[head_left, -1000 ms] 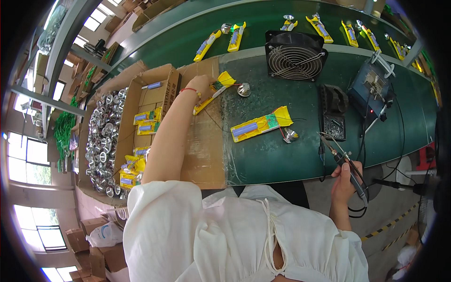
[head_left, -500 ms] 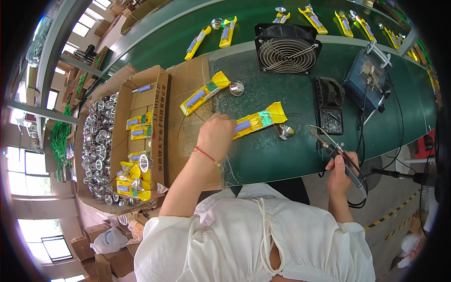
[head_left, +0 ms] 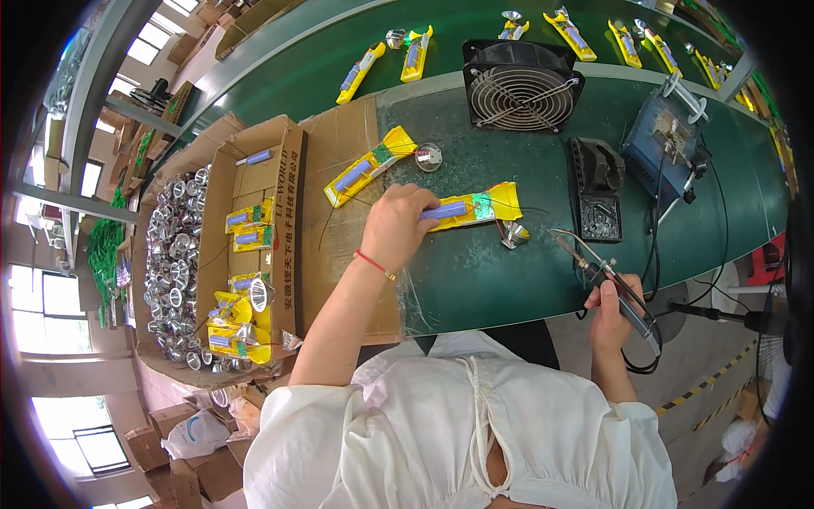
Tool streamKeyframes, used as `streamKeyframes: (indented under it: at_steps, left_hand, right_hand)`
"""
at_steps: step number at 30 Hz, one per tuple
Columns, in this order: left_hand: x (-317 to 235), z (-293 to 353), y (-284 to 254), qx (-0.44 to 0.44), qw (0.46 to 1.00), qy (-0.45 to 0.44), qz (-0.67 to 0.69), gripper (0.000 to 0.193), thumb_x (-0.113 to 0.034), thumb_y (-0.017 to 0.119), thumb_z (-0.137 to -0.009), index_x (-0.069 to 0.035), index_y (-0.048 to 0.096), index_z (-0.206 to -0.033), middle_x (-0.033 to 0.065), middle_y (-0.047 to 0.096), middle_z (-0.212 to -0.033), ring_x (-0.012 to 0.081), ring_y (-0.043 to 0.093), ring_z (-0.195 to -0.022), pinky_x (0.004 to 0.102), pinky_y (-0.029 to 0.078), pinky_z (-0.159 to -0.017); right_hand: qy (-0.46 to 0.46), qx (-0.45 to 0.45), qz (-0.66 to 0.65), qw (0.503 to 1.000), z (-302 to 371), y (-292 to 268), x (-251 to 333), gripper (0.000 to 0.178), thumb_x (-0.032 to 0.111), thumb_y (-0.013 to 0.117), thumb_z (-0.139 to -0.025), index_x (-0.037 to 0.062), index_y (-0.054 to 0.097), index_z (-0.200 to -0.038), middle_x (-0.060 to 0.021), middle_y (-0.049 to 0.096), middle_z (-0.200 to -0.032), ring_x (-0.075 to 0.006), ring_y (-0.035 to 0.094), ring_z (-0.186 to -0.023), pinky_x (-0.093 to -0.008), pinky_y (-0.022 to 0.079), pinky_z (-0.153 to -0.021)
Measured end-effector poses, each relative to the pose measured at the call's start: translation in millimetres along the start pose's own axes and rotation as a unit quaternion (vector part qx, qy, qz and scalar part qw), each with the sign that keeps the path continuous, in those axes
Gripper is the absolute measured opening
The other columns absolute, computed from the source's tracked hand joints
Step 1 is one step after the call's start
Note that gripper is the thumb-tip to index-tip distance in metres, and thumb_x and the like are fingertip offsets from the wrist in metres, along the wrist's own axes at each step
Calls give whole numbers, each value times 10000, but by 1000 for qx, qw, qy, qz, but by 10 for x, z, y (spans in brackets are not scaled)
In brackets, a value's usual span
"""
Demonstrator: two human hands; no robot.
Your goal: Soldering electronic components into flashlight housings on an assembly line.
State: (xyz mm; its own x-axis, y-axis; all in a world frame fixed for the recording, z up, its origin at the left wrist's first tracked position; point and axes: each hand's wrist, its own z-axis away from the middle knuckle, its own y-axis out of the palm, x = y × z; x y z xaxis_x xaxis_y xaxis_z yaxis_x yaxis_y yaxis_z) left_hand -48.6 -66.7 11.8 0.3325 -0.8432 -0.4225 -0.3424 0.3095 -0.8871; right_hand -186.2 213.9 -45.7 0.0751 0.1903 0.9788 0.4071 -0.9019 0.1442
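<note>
Gripping the left end of a yellow casing [head_left: 502, 197] with the left hand [head_left: 394, 225], bending thumb and fingers closed on the plastic; wearing a red bracelet [head_left: 373, 264] on that wrist; holding this casing on the near side of the black fan [head_left: 519, 89], mostly a little to its left, and leaving contact with the green tabletop [head_left: 475, 293] unclear; showing inside it a purple cell [head_left: 449, 209] and a green circuit board [head_left: 482, 206], and beside its right end a silver reflector [head_left: 513, 234], straight on the near side of the fan; wrapping the right hand [head_left: 606, 318] closed round the handle of a soldering iron [head_left: 634, 307], well to the near side of the fan and to its right; angling the iron forward and leftward, apart from casing and reflector; having a second yellow casing [head_left: 396, 138] lying to the left of the fan and nearer, partly over a cardboard sheet [head_left: 339, 127], touching neither hand; facing a black iron stand [head_left: 599, 174] to the near right of the fan and a blue soldering station [head_left: 644, 140] farther right; lining up more yellow casings [head_left: 415, 56] beyond the fan, on both sides of it; having an open carton [head_left: 292, 229] well left of the fan, containing other yellow casings [head_left: 246, 225], and heaping loose silver reflectors [head_left: 174, 263] farther left of the fan
</note>
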Motion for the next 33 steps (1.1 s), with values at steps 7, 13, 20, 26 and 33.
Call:
streamKeyframes:
  at_steps: [7,13,20,26,33]
  left_hand:
    - [108,-73,59,12,999,19,47,176,-90,712,-669,-32,632,-814,102,612,-843,259,570,-847,335,449,-746]
    - [119,-39,89,73,979,-73,177,183,-87,677,-722,-19,612,-879,112,630,-911,274,597,-891,328,454,-791]
    - [154,291,-250,169,979,-66,98,258,-92,681,-698,-34,616,-941,107,631,-867,275,606,-807,343,464,-757]
    - [-179,496,-67,-93,994,7,58,197,-92,686,-697,-47,658,-886,78,613,-820,232,586,-755,318,475,-675]
    - [-230,506,213,-98,984,28,146,118,-30,654,-724,-42,675,-839,78,613,-843,197,589,-772,283,474,-662]
  right_hand:
    - [5,2,4,1000,-4,-17,-24,166,124,581,-820,-6,484,-855,-72,536,-623,-107,509,-465,-215,434,-450]
    - [-2,1,0,1000,-12,17,-19,172,125,585,-816,-7,483,-858,-71,531,-627,-108,511,-466,-220,431,-441]
    - [-1,7,-22,1000,52,8,18,196,139,596,-809,-11,482,-863,-88,532,-709,-114,518,-479,-229,448,-449]
    - [19,68,-30,997,135,227,46,228,157,572,-835,-11,452,-931,-105,551,-742,-122,534,-531,-229,454,-476]
    - [-20,164,-103,981,237,761,3,294,162,491,-896,14,378,-1124,-138,514,-987,-205,564,-914,-304,530,-695]
